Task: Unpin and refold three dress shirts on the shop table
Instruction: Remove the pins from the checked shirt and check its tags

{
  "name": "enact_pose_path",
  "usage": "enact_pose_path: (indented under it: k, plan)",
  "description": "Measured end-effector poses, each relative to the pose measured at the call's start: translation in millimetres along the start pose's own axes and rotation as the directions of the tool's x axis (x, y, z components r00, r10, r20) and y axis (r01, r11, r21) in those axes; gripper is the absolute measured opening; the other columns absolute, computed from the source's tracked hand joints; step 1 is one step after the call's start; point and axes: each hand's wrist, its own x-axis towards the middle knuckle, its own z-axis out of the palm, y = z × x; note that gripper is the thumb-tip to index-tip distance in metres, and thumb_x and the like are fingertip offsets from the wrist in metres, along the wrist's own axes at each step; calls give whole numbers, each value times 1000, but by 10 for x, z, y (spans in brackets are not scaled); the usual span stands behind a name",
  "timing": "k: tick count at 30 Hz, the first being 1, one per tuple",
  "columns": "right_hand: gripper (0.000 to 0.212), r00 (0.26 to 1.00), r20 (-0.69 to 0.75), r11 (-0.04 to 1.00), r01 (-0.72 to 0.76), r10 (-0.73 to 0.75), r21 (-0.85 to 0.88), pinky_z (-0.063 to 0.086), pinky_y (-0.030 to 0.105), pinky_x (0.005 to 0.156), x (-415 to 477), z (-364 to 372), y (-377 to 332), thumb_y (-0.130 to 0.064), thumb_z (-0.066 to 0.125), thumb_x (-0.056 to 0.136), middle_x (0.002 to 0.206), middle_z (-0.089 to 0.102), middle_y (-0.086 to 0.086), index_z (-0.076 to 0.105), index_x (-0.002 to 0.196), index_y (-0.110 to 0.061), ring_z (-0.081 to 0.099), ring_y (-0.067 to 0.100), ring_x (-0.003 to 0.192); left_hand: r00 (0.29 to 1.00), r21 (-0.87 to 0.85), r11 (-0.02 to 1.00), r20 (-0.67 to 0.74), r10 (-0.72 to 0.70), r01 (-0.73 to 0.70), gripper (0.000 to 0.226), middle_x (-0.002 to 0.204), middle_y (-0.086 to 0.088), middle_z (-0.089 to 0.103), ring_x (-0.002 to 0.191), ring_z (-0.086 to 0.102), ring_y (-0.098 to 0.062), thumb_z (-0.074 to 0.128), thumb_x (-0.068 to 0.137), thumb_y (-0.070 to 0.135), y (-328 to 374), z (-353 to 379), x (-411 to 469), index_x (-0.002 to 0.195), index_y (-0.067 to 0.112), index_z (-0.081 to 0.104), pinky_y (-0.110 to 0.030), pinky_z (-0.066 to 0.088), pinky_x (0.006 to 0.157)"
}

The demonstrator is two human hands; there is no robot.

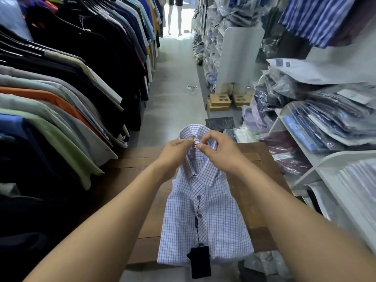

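A folded white dress shirt with a purple check [211, 216] lies face up on the brown wooden table [142, 174], its collar pointing away from me. A black hang tag [200, 261] dangles on a black cord from a front button. My left hand [175, 153] pinches the left side of the collar near the neck label. My right hand [219, 151] pinches the collar just right of the label, fingers curled inward. Any pin there is too small to see.
A rack of hanging T-shirts [61, 94] fills the left side. White shelves with bagged shirts [335, 129] line the right. Cardboard boxes [220, 101] sit on the aisle floor beyond the table. Mannequin legs [175, 19] stand at the far doorway.
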Motion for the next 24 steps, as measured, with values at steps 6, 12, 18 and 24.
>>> enact_pose_path:
  k: [6,12,18,24]
  plan:
    - [10,996,-87,994,4,-14,-110,34,26,101,-17,92,91,-32,73,91,120,44,-9,65,84,-33,42,6,113,997,170,983,35,65,-70,27,115,0,65,110,57,-11,63,97,43,-105,-92,-14,97,20,77,-29,45,96]
    - [18,972,-201,914,30,-120,-404,47,30,88,-14,204,85,-25,70,92,107,51,-3,72,109,-20,50,14,98,882,668,724,-222,415,-172,17,107,3,33,106,31,-16,72,89,43,-127,-73,-6,94,27,75,-22,28,97]
    - [24,988,-146,976,-79,49,-204,53,29,93,10,213,1,-21,65,96,112,72,-5,69,119,-19,66,9,98,876,597,732,-95,472,-329,9,83,8,60,71,53,-5,63,98,26,-123,-126,8,90,21,62,-6,37,63]
    - [24,992,-55,968,-124,114,-220,48,42,103,58,303,-8,-31,63,94,111,73,-9,65,118,-26,64,14,111,914,444,830,-59,402,-337,8,79,8,67,56,48,-1,59,101,24,-168,-150,20,94,20,59,-13,37,52]
